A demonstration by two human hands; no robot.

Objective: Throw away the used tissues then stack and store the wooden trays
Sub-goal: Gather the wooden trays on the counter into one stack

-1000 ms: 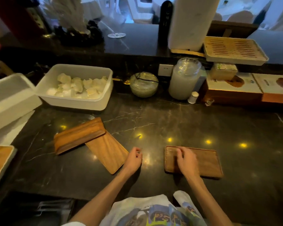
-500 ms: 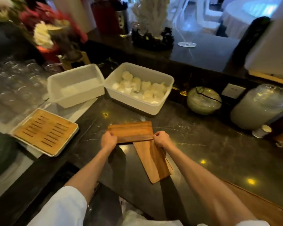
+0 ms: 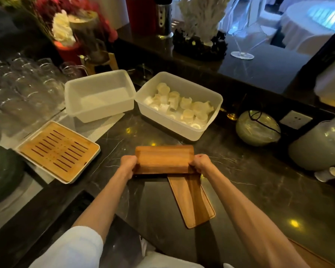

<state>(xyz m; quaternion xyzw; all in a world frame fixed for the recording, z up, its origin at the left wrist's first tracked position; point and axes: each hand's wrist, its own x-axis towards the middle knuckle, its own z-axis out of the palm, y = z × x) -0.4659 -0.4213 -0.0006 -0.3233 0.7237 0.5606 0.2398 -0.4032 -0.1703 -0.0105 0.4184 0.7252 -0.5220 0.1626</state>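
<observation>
A: Both hands are on the top wooden tray (image 3: 163,159): left hand (image 3: 128,165) curled round one short end, right hand (image 3: 201,164) round the other, fingers pressed together, clamping it.

B: And the stacking?

A: Barely begun, I'd say. A second tray (image 3: 191,200) lies crosswise, tucked under the right fingers and running back towards the person. Another tray edge (image 3: 315,255) sits well behind the right wrist.

B: Tissues?

A: No loose tissues near the fingers; I can't tell if they're binned.

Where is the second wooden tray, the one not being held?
In the head view, the loose wooden tray lies on the dark counter, lower centre, its far end under the held wooden tray, just below the right hand.
</observation>
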